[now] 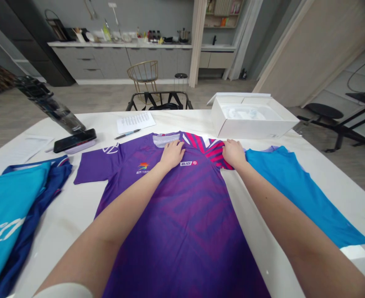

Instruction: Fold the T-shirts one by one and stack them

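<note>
A purple patterned football jersey (182, 215) lies flat on the white table (61, 219), collar away from me. My left hand (172, 155) rests palm down on its chest just below the collar. My right hand (234, 153) presses on the jersey's pink-striped shoulder (215, 151), which looks folded inward. Neither hand grips the cloth. A bright blue shirt (294, 192) lies to the right, touching the jersey's edge. Further left sits a heap of blue shirts (8, 215).
An open white box (250, 118) stands at the far table edge. Nearby lie a printed sheet (135, 122), a pen (127, 133), a black phone (75, 140) and a dark cylindrical device (48, 101). A black chair (159, 101) stands beyond the table.
</note>
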{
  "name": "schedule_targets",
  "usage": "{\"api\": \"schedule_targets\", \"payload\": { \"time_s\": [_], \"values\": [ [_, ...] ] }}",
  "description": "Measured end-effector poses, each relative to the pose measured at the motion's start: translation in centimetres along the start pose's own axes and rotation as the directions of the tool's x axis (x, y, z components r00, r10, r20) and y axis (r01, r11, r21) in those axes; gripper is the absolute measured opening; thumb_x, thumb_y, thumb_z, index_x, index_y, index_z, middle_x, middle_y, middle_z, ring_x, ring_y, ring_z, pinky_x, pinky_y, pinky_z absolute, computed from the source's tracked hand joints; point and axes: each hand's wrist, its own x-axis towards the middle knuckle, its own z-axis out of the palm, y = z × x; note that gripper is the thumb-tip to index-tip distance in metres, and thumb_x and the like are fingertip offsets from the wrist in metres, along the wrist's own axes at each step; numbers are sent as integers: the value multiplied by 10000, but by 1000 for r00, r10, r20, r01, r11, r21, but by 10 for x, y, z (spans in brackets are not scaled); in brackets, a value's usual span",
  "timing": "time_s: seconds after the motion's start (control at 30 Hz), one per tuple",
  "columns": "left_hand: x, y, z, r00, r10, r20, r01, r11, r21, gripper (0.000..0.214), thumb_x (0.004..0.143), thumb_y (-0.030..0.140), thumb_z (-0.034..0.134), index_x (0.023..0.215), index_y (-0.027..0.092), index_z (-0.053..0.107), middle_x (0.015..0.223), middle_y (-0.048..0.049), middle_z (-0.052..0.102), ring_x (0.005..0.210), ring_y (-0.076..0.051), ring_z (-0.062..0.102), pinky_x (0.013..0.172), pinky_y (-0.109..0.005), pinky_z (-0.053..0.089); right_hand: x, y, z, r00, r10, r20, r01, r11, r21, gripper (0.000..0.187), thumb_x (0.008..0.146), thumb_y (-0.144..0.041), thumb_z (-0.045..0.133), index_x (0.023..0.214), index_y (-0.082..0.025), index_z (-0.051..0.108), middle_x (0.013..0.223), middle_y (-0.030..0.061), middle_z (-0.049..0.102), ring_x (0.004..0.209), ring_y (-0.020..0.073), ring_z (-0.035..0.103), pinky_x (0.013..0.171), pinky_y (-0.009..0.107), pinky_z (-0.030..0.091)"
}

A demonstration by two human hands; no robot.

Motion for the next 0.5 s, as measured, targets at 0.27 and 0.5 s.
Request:
{"api": "schedule_targets", "payload": {
  "time_s": [0.27, 0.5],
  "values": [
    [73, 38, 19, 994, 81, 79, -66, 983, -173, 380, 1044, 278, 413, 1398, 201, 527, 1330, -120, 630, 1172, -247, 643, 1011, -367, 506, 16, 20, -6, 993, 114, 29, -107, 980, -167, 453, 983, -149, 320, 1215, -144, 709, 1228, 234, 692, 1197, 358, 545, 1031, 613, 355],
    [80, 31, 39, 999, 42, 29, -36, 982, -186, 411, 1055, 346, 394, 1425, 225, 525, 1336, -109, 649, 1243, -250, 616, 1050, -362, 481, 30, 35, -18, 978, 64, 199, -38, 991, -128, 385, 1023, -426, 457, 1078, -144, 713, 1200, 214, 703, 1169, 371, 585, 1001, 574, 422]
  ]
}}
